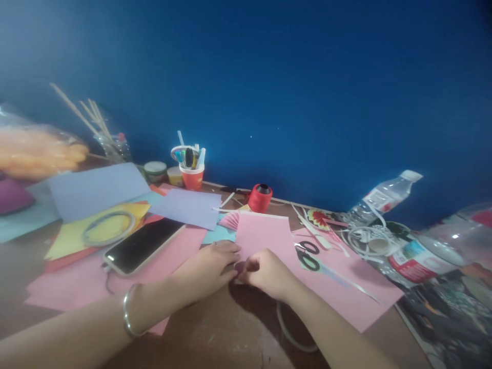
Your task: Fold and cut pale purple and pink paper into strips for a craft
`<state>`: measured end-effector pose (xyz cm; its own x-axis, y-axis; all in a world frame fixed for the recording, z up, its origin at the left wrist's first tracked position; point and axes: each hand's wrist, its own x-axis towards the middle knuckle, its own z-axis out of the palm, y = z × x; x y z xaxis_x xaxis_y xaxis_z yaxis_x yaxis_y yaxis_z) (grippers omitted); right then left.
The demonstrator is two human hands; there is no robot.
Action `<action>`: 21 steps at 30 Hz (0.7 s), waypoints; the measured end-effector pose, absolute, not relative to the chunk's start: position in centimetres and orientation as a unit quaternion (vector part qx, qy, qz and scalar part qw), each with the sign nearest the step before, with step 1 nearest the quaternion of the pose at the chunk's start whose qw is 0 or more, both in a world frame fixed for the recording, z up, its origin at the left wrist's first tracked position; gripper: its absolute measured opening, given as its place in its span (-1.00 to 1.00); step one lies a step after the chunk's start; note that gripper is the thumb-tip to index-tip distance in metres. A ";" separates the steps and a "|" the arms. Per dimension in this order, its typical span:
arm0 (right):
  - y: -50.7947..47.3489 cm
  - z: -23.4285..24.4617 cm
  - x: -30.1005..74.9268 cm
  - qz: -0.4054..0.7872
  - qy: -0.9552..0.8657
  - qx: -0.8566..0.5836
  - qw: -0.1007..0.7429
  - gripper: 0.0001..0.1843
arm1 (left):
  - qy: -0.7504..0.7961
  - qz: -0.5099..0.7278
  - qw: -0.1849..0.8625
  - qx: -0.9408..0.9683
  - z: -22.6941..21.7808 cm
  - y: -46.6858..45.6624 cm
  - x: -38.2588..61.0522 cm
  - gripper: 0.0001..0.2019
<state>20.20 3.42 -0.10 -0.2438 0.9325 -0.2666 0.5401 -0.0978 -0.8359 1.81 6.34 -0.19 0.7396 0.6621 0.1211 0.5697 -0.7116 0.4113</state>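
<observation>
A sheet of pink paper (265,233) lies in front of me, its near edge between my two hands. My left hand (211,267), with a ring and a silver bangle at its wrist, has its fingers closed on the paper's near left corner. Curled in a pinch, my right hand (271,275) grips the near edge just beside it. The fingertips nearly meet and hide that edge. Behind the left fingers lies a pleated pink paper fan (230,220). Scissors with black handles (308,256) rest to the right on another pink sheet (357,292).
At left are a phone (144,246), a lilac sheet (188,205) and a yellow sheet (69,236) under a ring of tape (109,228). A red thread spool (260,198) and a cup of pens (192,177) stand near the blue wall. A plastic bottle (388,197) leans at right.
</observation>
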 end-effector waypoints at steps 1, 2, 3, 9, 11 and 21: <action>3.3 -0.1 20.1 0.456 -0.637 -0.582 0.217 -0.83 | 0.338 0.132 0.180 0.914 -0.2 6.4 1.8 -0.77; 3.3 0.0 20.0 0.449 -0.637 -0.586 0.220 -0.84 | 0.339 0.133 0.184 0.913 -0.3 6.4 1.7 -0.77; 3.2 0.0 19.9 0.442 -0.639 -0.589 0.222 -0.84 | 0.340 0.134 0.187 0.912 -0.4 6.5 1.7 -0.76; 3.0 0.1 19.7 0.406 -0.668 -0.587 0.208 -0.80 | 0.350 0.140 0.203 0.904 -1.0 6.9 1.3 -0.75; 3.0 0.0 19.6 0.397 -0.673 -0.591 0.202 -0.81 | 0.351 0.140 0.207 0.903 -1.1 6.9 1.3 -0.75; 2.8 -0.1 19.4 0.353 -0.690 -0.604 0.184 -0.79 | 0.354 0.133 0.217 0.900 -0.7 6.8 1.4 -0.73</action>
<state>19.39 2.83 -0.06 -0.2013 0.9642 -0.1723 0.7041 0.0202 -0.7098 1.38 6.76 -0.70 0.7138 0.6951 0.0860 0.5797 -0.6552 0.4844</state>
